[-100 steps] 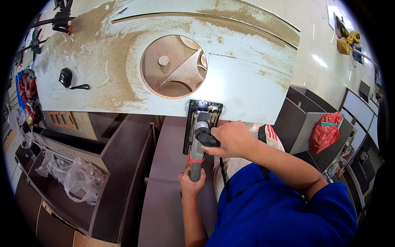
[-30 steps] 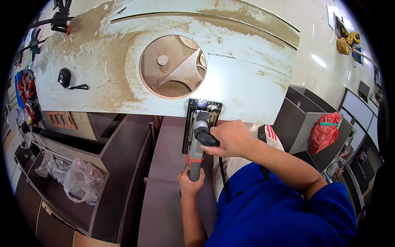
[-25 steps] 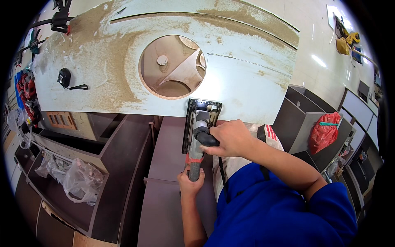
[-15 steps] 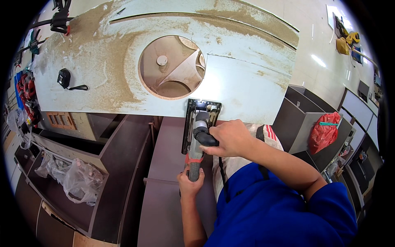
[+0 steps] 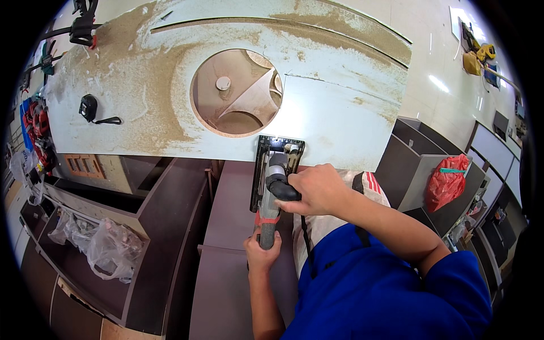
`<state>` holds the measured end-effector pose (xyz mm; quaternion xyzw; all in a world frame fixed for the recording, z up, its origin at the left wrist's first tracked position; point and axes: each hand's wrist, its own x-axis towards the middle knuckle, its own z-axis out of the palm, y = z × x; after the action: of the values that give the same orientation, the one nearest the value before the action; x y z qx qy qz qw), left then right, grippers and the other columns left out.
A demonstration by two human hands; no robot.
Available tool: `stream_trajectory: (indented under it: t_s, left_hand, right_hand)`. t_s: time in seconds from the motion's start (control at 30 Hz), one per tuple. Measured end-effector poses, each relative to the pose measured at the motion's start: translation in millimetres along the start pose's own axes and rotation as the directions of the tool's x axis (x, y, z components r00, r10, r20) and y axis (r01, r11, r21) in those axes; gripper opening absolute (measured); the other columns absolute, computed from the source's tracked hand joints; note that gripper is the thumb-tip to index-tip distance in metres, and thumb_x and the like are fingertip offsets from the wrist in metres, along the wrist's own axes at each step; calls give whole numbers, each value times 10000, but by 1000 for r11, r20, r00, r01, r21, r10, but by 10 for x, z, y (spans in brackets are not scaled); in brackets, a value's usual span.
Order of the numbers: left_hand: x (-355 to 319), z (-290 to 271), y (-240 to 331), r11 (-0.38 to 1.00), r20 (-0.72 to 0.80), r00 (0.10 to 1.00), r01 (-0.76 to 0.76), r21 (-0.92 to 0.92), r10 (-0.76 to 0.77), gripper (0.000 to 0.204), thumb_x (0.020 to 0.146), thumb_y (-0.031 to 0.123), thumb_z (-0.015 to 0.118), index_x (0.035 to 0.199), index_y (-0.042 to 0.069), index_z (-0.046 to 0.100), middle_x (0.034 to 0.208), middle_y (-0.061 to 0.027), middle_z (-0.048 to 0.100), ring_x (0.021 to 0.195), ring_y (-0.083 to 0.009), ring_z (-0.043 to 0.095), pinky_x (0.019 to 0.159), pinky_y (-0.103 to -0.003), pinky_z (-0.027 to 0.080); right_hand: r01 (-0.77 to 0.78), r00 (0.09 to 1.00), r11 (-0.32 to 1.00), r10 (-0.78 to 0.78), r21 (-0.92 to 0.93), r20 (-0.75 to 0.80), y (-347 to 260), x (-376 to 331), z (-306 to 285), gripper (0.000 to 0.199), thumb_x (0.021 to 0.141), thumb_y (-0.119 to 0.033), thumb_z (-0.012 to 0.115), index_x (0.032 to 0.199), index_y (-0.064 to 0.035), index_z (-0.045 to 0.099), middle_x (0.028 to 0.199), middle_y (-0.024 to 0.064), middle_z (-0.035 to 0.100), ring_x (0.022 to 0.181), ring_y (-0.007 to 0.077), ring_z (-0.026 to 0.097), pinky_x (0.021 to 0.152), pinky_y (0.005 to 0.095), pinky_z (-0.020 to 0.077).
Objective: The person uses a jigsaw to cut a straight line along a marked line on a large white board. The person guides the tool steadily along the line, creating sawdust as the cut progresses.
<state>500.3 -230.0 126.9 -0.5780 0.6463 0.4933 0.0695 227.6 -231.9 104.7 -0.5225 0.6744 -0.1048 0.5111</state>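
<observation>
A handheld power saw (image 5: 269, 209), grey with red trim and a long black base plate (image 5: 262, 161), rests its front end on the near edge of a white board (image 5: 340, 136). My left hand (image 5: 262, 251) is wrapped round the rear grip. My right hand (image 5: 318, 190) closes on the black knob (image 5: 283, 188) at its front. The blade and what it touches are hidden beneath the tool. Just beyond the saw, the board has a round hole (image 5: 195, 107), through which a small disc (image 5: 223, 84) and curved offcuts show. A thin line (image 5: 328, 82) runs rightward from the hole.
Sawdust (image 5: 170, 73) covers much of the board. A tape measure (image 5: 88, 107) lies at its left and a clamp (image 5: 83, 28) grips the far left. Dark cabinets (image 5: 170, 238) hold plastic bags (image 5: 113, 249) below left. A red bag (image 5: 447, 181) hangs on a cabinet at right.
</observation>
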Motion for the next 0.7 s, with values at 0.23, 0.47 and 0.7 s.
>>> stream_trajectory:
  t_s: [0.23, 0.47, 0.7]
  left_hand:
    - [9, -7, 1, 1000, 18, 1000, 7, 3, -7, 186, 841, 149, 750, 934, -2, 692, 641, -121, 625, 558, -240, 653, 599, -369, 526]
    - [35, -7, 67, 1000, -5, 1000, -5, -14, 5, 196, 807, 162, 769, 855, -2, 673, 605, -160, 619, 538, -329, 670, 567, -406, 525]
    - [37, -2, 45, 1000, 1, 1000, 0, -5, 0, 199, 805, 165, 772, 853, 1, 671, 601, -159, 616, 536, -326, 670, 565, -403, 524]
  right_hand:
    - [1, 1000, 1000, -1, 4, -6, -1, 1, -11, 587, 874, -647, 630, 749, -75, 665, 646, 136, 660, 634, 361, 677, 558, 460, 520]
    - [-17, 1000, 1000, 17, -2, 19, -3, 6, -22, 593, 873, -658, 625, 759, -78, 671, 646, 135, 661, 637, 358, 680, 566, 460, 525]
    - [-20, 1000, 1000, 20, -10, 21, -3, 8, -32, 594, 873, -662, 623, 762, -80, 671, 647, 135, 661, 636, 356, 681, 561, 456, 523]
